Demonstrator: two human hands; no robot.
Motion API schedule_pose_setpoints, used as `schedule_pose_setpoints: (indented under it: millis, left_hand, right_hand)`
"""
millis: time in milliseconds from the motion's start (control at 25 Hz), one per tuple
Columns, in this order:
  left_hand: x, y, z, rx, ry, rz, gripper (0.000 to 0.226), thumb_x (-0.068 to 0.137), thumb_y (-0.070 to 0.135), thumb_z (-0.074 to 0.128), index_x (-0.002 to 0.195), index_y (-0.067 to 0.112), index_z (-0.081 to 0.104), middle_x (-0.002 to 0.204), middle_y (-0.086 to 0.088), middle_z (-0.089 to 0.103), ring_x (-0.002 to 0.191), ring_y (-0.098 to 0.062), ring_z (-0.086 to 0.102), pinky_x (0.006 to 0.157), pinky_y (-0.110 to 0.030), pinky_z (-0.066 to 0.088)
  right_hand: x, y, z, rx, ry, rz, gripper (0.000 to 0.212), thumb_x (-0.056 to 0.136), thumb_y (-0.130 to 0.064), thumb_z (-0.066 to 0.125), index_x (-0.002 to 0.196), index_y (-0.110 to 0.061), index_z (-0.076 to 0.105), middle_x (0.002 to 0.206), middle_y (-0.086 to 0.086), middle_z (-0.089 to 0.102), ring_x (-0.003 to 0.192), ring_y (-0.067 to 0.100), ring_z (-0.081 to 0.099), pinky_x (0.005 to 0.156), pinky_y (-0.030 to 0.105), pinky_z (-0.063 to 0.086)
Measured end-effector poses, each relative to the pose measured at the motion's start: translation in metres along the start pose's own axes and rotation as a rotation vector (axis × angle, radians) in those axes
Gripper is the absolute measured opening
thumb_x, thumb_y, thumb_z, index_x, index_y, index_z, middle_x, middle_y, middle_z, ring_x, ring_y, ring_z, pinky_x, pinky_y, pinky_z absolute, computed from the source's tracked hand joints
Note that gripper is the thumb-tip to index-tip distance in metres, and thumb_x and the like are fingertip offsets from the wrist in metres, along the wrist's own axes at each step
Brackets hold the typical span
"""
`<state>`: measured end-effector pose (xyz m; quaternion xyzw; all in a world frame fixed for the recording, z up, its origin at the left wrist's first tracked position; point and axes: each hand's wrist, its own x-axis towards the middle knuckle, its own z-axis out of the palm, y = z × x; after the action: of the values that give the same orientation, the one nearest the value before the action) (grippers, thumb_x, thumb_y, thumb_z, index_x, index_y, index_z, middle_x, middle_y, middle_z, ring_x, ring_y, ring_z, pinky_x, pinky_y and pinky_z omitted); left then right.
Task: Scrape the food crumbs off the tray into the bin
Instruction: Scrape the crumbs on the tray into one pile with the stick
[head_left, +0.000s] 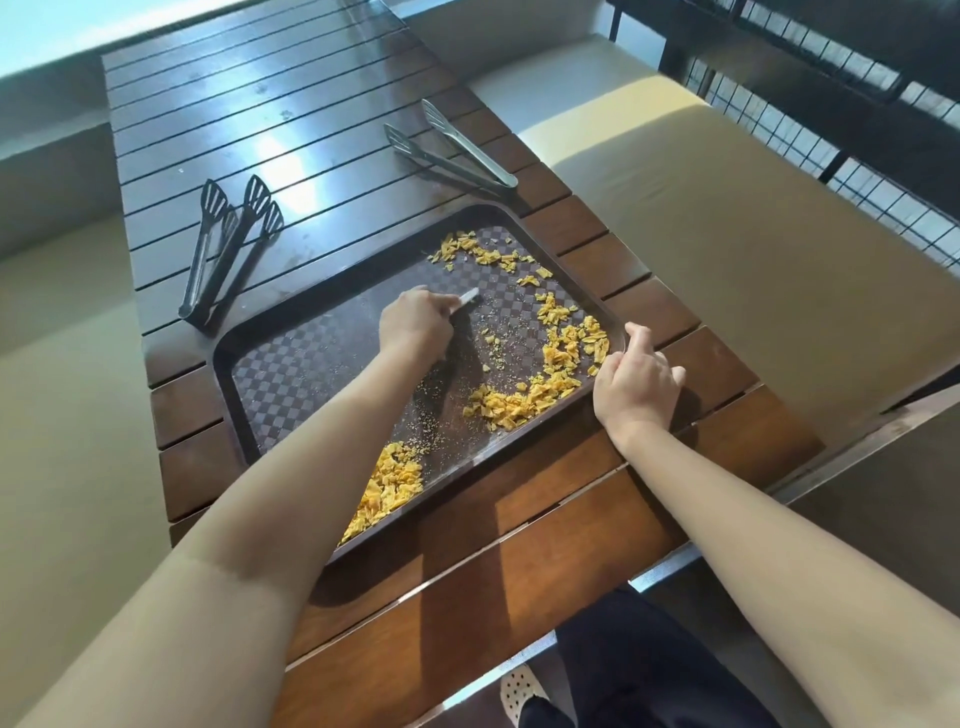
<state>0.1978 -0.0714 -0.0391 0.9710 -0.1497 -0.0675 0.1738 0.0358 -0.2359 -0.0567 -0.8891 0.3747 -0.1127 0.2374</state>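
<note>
A dark brown checkered tray (291, 364) lies on a slatted wooden table. Yellow food crumbs (558, 345) curve along its right side, and another heap (392, 480) lies at its near edge beside my left forearm. Fine specks dot the tray's middle. My left hand (413, 322) is over the tray's centre and grips a small metal scraper (467, 298) whose tip pokes out to the right. My right hand (636, 382) grips the tray's right rim, thumb on the inside. No bin is in view.
Black tongs (223, 249) lie on the wooden table (519, 551) left of the tray; silver tongs (452, 145) lie beyond its far corner. A beige cushioned bench (753, 249) runs along the right, with a wire railing behind it. My foot shows under the table's near edge.
</note>
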Motion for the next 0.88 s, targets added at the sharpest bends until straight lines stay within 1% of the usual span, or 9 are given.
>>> schedule_pose_setpoints:
  millis: [160,280,360,480,560,600,640,720,880]
  left_hand:
    - [-0.037,0.001,-0.004,0.061,-0.108,0.325,0.028,0.093,0.017,0.051,0.115,0.028,0.065,0.106,0.0,0.066,0.084,-0.018,0.061,0.078,-0.035,0.055]
    - [-0.069,-0.013,-0.009,0.099,-0.175,0.546,0.026,0.091,0.019,0.055,0.111,0.032,0.066,0.103,0.006,0.068,0.082,-0.011,0.06,0.078,-0.033,0.051]
    - [-0.068,-0.015,-0.01,0.115,-0.122,0.56,0.026,0.091,0.02,0.055,0.111,0.033,0.066,0.103,0.008,0.067,0.085,-0.01,0.058,0.083,-0.035,0.049]
    - [-0.041,-0.003,-0.006,0.142,0.05,0.349,0.029,0.094,0.016,0.048,0.114,0.029,0.065,0.108,0.0,0.066,0.088,-0.021,0.062,0.084,-0.038,0.05]
    - [-0.026,0.007,0.001,0.178,0.063,0.217,0.033,0.095,0.014,0.043,0.116,0.029,0.064,0.113,-0.001,0.064,0.092,-0.024,0.062,0.083,-0.035,0.049]
    - [-0.023,0.012,0.005,0.175,0.032,0.211,0.034,0.095,0.014,0.043,0.117,0.029,0.063,0.115,-0.001,0.063,0.093,-0.023,0.061,0.084,-0.035,0.049]
    - [-0.024,0.016,0.007,0.157,-0.009,0.239,0.033,0.095,0.014,0.044,0.118,0.029,0.063,0.115,0.0,0.063,0.093,-0.022,0.061,0.085,-0.036,0.049]
    - [-0.035,0.021,0.007,0.144,-0.074,0.377,0.031,0.095,0.018,0.047,0.118,0.03,0.063,0.116,0.003,0.064,0.095,-0.018,0.059,0.088,-0.036,0.046]
    - [-0.059,0.011,-0.002,0.262,-0.141,0.654,0.032,0.094,0.023,0.048,0.12,0.037,0.059,0.118,0.01,0.061,0.104,-0.013,0.051,0.083,-0.03,0.03]
  right_hand:
    - [0.0,0.0,0.0,0.0,0.001,0.004,0.039,0.098,-0.021,0.036,0.135,-0.013,0.041,0.116,0.012,0.066,0.114,0.028,0.056,0.106,0.043,0.029]
    - [-0.001,-0.001,0.0,-0.001,0.007,0.004,0.039,0.098,-0.021,0.035,0.135,-0.012,0.041,0.115,0.012,0.066,0.114,0.028,0.056,0.105,0.043,0.029]
    - [-0.001,-0.002,-0.001,-0.002,0.007,0.003,0.039,0.098,-0.021,0.035,0.135,-0.012,0.041,0.115,0.013,0.066,0.114,0.029,0.056,0.105,0.042,0.029]
    - [-0.001,-0.002,-0.001,-0.004,0.004,0.007,0.039,0.098,-0.022,0.035,0.136,-0.012,0.041,0.116,0.012,0.066,0.115,0.028,0.056,0.106,0.043,0.029]
    - [-0.001,-0.002,-0.001,-0.007,0.006,0.006,0.039,0.098,-0.022,0.035,0.136,-0.013,0.041,0.117,0.012,0.065,0.115,0.028,0.056,0.107,0.043,0.029]
    - [-0.001,-0.002,-0.001,-0.005,0.006,0.008,0.039,0.098,-0.022,0.035,0.136,-0.013,0.041,0.117,0.012,0.065,0.115,0.028,0.056,0.107,0.043,0.028]
    - [-0.001,-0.002,-0.001,-0.002,0.005,0.01,0.039,0.098,-0.022,0.036,0.136,-0.013,0.041,0.117,0.012,0.065,0.115,0.028,0.056,0.107,0.043,0.028]
    - [-0.002,-0.002,-0.001,-0.003,0.009,0.009,0.039,0.098,-0.022,0.036,0.136,-0.013,0.041,0.117,0.012,0.065,0.115,0.027,0.056,0.106,0.042,0.029]
    - [-0.001,-0.002,0.001,-0.004,0.026,0.0,0.039,0.098,-0.02,0.035,0.135,-0.012,0.042,0.114,0.013,0.066,0.113,0.029,0.056,0.104,0.042,0.029]
